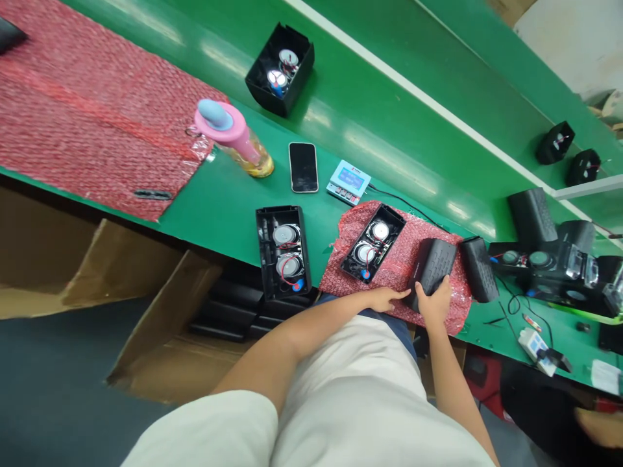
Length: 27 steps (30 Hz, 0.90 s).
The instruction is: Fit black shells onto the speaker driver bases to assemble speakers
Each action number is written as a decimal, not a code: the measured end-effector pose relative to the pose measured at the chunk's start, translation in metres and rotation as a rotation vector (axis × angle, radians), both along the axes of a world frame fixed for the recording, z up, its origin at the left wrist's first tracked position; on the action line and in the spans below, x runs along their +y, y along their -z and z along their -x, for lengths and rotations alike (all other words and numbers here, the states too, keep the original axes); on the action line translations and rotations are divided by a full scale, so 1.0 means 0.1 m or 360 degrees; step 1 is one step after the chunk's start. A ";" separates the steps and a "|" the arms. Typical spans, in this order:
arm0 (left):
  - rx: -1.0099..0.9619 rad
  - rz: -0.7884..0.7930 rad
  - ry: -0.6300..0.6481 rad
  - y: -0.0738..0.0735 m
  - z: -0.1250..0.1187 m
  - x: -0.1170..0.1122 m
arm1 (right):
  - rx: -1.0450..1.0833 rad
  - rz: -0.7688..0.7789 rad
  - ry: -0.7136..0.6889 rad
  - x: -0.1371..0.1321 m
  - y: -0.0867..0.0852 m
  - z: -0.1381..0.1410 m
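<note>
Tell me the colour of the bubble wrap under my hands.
The bubble wrap is red; the head view shows it best.

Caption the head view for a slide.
Left hand touches and right hand grips a black speaker cover on red bubble wrap beside an open speaker housing.

Cream short-sleeved shirt [360, 395]; left hand [384, 298] and right hand [435, 303] bare.

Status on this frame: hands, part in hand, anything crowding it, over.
Right hand closed on near end of black cover. Left hand flat, fingertips at its corner. Cover lies on red mat; open speaker case and second cover flank it.
</note>
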<state>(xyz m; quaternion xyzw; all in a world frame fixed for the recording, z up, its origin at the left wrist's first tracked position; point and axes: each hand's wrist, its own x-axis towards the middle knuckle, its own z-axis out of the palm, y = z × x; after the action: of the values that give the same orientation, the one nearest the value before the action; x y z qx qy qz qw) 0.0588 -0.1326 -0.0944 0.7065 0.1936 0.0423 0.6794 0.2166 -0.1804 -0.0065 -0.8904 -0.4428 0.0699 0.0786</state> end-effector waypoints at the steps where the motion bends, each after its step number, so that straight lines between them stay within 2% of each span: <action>1: 0.0007 -0.0019 0.0035 0.02 0.00 -0.01 | -0.0008 0.0025 0.0007 0.00 0.01 0.01; 4: 0.0028 -0.0069 0.0094 0.06 0.00 -0.03 | -0.0021 0.0108 0.0022 0.01 0.01 0.05; 6: 0.0042 -0.0099 0.0105 0.06 0.01 -0.04 | -0.0007 0.0178 0.0021 0.03 -0.05 0.05; 10: 0.0043 -0.0164 0.0115 0.03 0.05 -0.05 | -0.0019 0.0215 0.0057 0.23 -0.41 -0.06; 12: 0.0043 -0.0199 0.0119 0.03 0.06 -0.06 | -0.0109 0.0076 0.0037 0.38 -0.60 -0.13; 14: 0.0051 -0.0224 0.0118 0.04 0.07 -0.07 | -0.0230 -0.0069 -0.0018 0.54 -0.67 -0.17; 16: 0.0067 -0.0231 0.0110 0.05 0.07 -0.08 | -0.0252 -0.0035 -0.0111 0.66 -0.57 -0.15; 19: 0.0097 -0.0208 0.0106 0.05 0.09 -0.09 | -0.0082 0.0191 -0.0252 0.71 -0.22 -0.04; 22: 0.0132 -0.0155 0.0123 -0.01 0.12 -0.06 | -0.0006 0.0183 -0.0267 0.69 0.05 -0.05; 24: 0.0165 -0.0123 0.0119 -0.09 0.15 -0.03 | 0.0048 0.0160 -0.0275 0.68 0.09 -0.22; 27: 0.0256 -0.0102 0.0080 -0.24 0.21 0.02 | 0.0090 0.0115 -0.0195 0.67 -0.01 -0.76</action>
<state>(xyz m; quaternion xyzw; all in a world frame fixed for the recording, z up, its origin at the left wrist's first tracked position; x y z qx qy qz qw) 0.0373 -0.1306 -0.0704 0.7336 0.2283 -0.0256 0.6395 0.2924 -0.1137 -0.0059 -0.8616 -0.4912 0.1156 0.0546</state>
